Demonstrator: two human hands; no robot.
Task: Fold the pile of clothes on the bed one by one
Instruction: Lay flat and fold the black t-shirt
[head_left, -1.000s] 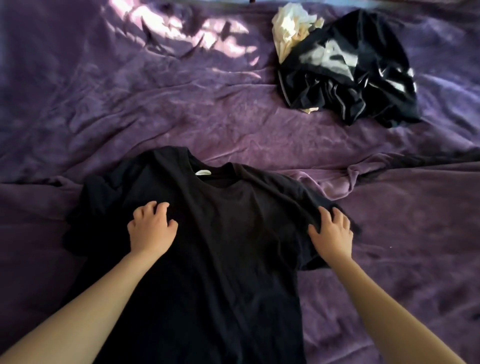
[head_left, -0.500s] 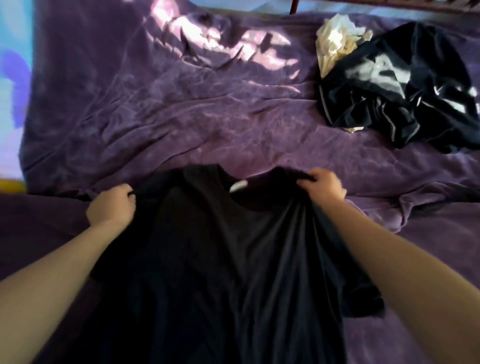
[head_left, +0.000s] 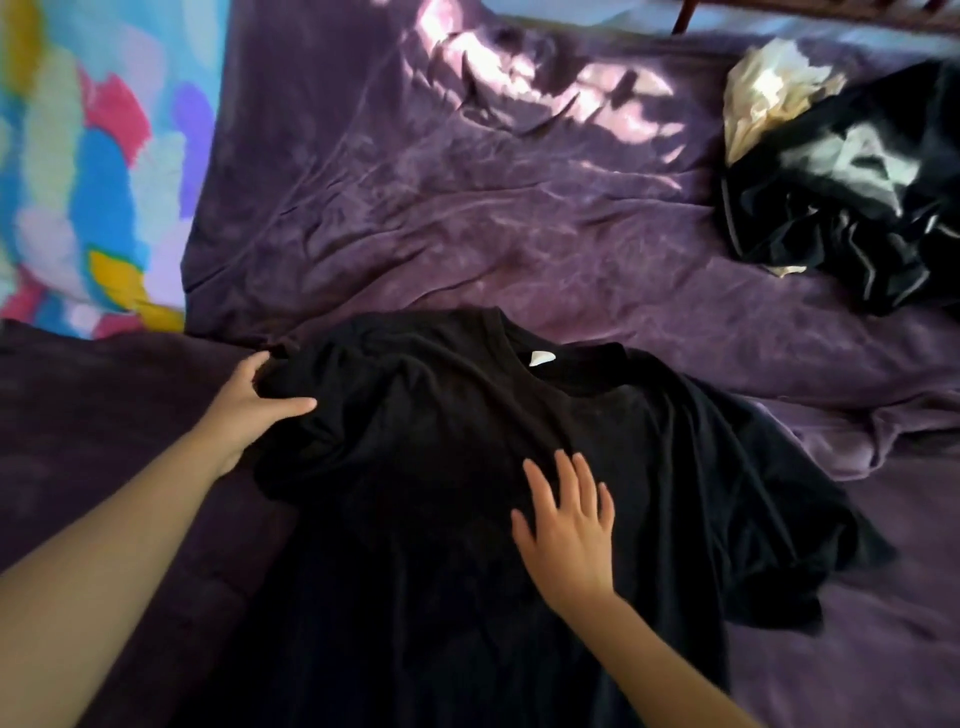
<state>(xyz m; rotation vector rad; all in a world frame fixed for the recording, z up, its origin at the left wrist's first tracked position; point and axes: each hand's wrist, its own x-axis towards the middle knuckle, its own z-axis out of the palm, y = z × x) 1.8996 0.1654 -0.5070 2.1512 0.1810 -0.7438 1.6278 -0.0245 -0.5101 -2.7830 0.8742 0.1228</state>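
Left hand (head_left: 249, 410) pinches the bunched sleeve of the soft black T-shirt (head_left: 452, 415), thumb on top. Right hand (head_left: 569, 527) lies flat on its chest, fingers spread. The shirt lies at the near edge of the bed (head_left: 467, 218), which has a crumpled, velvety purple cover.

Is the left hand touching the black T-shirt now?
Touching. The head view shows the left hand gripping the shoulder of the black T-shirt: the thumb lies over the fabric, the fingers curl behind it.

black t-shirt (head_left: 467, 467), purple bedspread (head_left: 467, 208), multicoloured fabric (head_left: 78, 156)
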